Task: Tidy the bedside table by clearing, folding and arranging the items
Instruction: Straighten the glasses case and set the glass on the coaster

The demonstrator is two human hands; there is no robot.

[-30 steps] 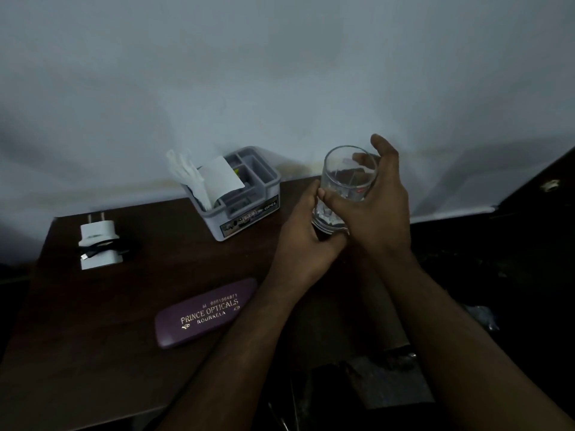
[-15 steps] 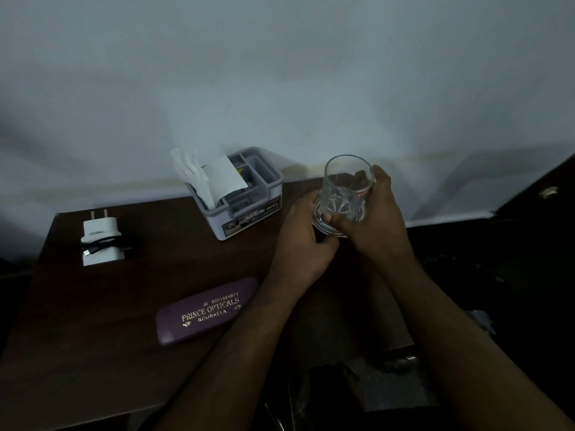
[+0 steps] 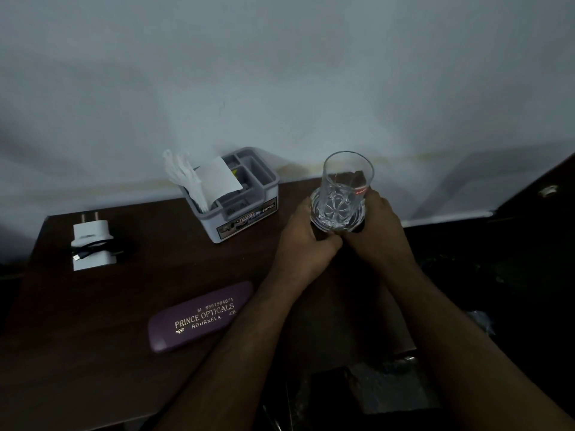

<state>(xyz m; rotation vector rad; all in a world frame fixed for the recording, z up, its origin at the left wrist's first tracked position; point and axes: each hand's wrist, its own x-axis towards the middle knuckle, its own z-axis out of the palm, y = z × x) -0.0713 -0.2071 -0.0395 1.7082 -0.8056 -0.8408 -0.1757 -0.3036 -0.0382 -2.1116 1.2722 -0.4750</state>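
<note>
Both hands (image 3: 339, 241) clasp the upright glass (image 3: 343, 191) near the table's (image 3: 93, 337) far right edge

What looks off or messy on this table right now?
Nothing spilled or broken. The glass stands upright and looks empty, with both hands at its base. The purple glasses case lies askew to the table edge, and the charger lies flat with its cable bundled over it. Papers stick untidily out of the grey organizer.
</note>
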